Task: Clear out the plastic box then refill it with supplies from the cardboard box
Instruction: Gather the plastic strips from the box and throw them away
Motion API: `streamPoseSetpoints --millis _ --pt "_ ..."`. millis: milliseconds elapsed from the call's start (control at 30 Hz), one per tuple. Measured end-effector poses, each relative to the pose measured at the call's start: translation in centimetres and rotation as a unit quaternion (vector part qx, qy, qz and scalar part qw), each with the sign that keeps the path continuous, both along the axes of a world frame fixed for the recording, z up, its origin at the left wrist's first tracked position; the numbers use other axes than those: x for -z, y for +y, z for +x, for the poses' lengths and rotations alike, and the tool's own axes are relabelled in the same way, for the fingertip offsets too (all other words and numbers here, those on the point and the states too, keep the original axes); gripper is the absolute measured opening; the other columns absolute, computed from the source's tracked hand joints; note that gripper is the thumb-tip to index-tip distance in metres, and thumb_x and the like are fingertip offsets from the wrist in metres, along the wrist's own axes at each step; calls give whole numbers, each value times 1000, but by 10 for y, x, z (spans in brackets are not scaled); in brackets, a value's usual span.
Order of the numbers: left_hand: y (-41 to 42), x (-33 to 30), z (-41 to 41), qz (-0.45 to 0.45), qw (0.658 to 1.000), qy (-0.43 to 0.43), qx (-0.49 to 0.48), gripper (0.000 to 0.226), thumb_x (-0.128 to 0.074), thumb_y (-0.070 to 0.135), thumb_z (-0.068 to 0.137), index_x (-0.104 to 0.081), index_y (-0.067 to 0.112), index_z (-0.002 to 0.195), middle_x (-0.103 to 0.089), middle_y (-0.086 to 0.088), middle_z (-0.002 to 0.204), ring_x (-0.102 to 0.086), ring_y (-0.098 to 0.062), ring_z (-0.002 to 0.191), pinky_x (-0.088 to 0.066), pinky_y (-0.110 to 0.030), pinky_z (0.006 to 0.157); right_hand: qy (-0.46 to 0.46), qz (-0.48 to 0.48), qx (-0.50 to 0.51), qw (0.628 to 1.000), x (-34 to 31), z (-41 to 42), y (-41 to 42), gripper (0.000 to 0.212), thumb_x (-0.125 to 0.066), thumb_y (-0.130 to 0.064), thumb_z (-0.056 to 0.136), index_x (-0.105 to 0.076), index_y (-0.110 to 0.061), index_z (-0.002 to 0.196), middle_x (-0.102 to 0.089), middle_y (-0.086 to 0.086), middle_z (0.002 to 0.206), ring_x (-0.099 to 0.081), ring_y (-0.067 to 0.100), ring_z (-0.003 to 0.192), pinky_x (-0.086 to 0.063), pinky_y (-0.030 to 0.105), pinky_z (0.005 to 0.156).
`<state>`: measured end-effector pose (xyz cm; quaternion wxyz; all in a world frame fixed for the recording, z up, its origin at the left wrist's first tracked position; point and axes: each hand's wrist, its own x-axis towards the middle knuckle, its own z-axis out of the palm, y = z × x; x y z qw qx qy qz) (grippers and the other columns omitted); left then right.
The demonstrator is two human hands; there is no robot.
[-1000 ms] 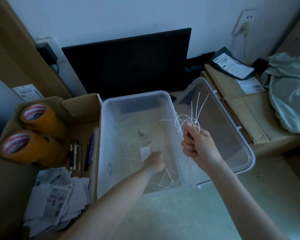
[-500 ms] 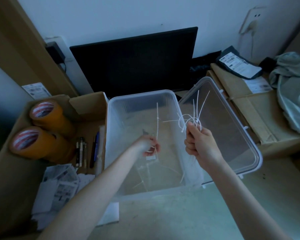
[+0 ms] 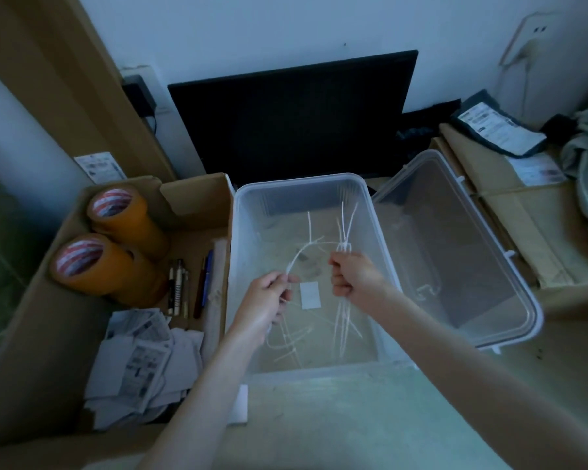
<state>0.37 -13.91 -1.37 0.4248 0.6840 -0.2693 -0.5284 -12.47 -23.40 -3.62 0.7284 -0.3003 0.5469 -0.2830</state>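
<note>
labels unreadable; both hands (image 3: 355, 278) grip cable ties (image 3: 343, 245) above plastic box (image 3: 248, 198).

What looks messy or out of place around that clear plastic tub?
A few loose white cable ties lie scattered on the floor of the clear plastic box, beside a small white paper slip. Its clear lid sits off to the right, tilted. In the brown cardboard box, crumpled printed papers are heaped untidily.
</note>
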Motion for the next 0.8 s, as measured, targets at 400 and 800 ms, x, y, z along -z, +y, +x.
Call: streamPoseSetpoints --millis 400,800 --pt "-8 14 -1 49 988 -126 80 36 -39 15 102 -65 12 77 -51 1 65 -37 -12 50 -27 -24 47 -75 67 -58 993 14 10 0 17 -55 -14 91 -49 -10 75 -18 -7 45 -16 5 32 -15 15 32" --pt "-1 13 6 42 977 -166 131 30 -44 20 100 -67 11 85 -49 3 63 -37 -11 50 -28 -24 49 -61 -14 76 995 11 0 -13 32 -38 -13 102 -45 -9 71 -28 -1 51 -25 4 33 -23 18 33"
